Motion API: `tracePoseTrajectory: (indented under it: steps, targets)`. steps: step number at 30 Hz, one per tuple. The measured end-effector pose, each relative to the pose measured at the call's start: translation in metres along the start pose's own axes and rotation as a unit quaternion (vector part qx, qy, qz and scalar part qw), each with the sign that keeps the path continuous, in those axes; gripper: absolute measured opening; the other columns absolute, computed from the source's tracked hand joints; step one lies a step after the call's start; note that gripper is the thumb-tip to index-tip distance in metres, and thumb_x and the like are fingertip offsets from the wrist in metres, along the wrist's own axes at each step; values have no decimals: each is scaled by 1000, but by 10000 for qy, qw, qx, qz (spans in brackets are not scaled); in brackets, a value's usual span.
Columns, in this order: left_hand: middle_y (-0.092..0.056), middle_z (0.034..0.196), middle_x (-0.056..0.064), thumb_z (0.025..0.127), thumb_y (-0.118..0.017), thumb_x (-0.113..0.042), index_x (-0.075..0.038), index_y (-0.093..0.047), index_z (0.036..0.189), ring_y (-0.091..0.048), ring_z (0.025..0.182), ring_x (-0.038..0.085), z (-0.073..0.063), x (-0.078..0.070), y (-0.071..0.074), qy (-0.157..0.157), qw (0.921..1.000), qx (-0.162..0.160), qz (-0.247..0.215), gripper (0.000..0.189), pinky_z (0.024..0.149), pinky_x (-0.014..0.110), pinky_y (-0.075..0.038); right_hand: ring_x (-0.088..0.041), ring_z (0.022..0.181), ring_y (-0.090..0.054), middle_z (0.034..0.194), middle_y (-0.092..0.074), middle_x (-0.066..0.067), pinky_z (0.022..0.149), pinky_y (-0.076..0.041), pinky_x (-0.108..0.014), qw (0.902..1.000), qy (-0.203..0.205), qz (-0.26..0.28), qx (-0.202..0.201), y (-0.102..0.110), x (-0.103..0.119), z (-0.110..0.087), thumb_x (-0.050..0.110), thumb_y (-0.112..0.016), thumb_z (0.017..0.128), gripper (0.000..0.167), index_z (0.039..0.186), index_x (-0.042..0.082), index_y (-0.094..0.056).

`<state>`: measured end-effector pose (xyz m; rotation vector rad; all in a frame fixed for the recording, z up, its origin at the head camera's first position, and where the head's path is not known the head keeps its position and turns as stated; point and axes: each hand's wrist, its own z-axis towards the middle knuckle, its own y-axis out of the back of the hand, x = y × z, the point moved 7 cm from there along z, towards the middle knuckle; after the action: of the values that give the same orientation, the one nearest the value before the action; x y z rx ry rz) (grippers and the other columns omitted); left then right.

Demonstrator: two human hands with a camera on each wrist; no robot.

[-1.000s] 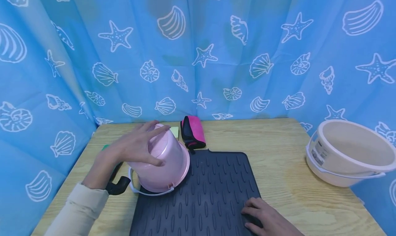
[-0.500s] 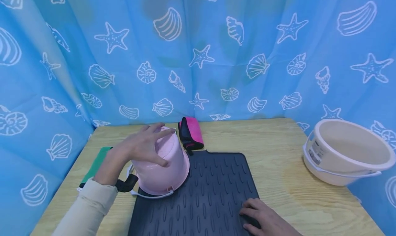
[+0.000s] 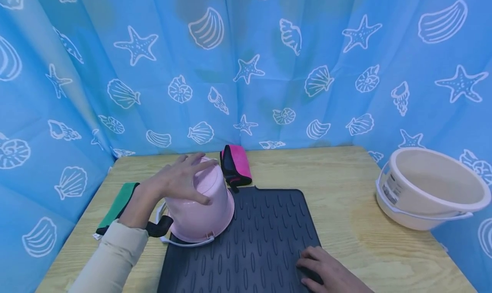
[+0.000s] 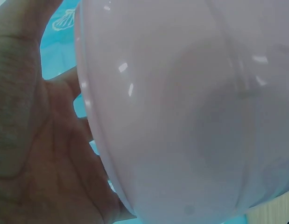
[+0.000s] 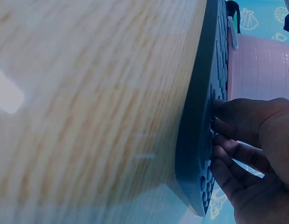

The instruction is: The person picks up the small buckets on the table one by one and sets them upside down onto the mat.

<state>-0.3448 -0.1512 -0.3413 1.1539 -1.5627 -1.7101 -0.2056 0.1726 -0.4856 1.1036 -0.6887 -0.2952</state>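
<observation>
Left hand [image 3: 177, 182]: wide grip, fingers spread, holding base of upside-down pink bucket [image 3: 200, 218]. Bucket sits over far-left corner of black mat [image 3: 265, 233], pale handle [image 3: 188, 244] down at near side. Right hand [image 3: 324, 269]: narrow grip, nothing held, bent fingertips resting on mat's right edge. Tabletop [image 3: 346, 190] also has 1 green cloth item [image 3: 119, 203], left, and 1 cream bucket [image 3: 407, 218], upright, far right.

Curtain [image 3: 261, 32]: blue with white shells and starfish, beyond the grip and to both sides.
Table [image 3: 326, 173]: light wood grain, beneath the grip.
Glare [image 5: 6, 91]: white patch on the wood.
</observation>
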Motion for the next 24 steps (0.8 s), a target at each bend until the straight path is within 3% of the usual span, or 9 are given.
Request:
tracePoseTrajectory:
  steps: [8,13,18,24]
  targets:
    - [-19,164,16,69,-74,-69,-30,-34,157,-15,145,52,0,3,0,99,9998,148,-89,105,101,78,-24,-2,90,-49,107,-54,11,65,-46,-22,9995,153,5,-286,-10,-12,-6,31,-72,94,21,109,16,-73]
    - [-19,164,14,71,-71,-74,-29,-32,158,-14,146,50,-4,8,2,103,9998,54,-169,105,102,79,-21,-3,92,-50,108,-54,10,68,-48,-23,10000,-69,14,-60,-3,-2,-1,27,-73,93,21,109,15,-73]
    - [-30,160,12,75,-70,-71,-27,-38,155,-27,144,44,-14,6,8,-110,9985,-508,-165,97,103,73,-29,-4,93,-49,109,-54,10,70,-49,-24,9990,-347,7,264,0,1,1,24,-75,91,21,110,15,-73]
    - [-39,155,5,80,-69,-67,-28,-44,153,-39,139,36,-32,-3,19,-205,9920,-1217,-274,86,104,64,-36,-4,93,-49,109,-54,10,70,-49,-25,9981,-480,-24,373,0,0,2,25,-74,92,21,111,15,-73]
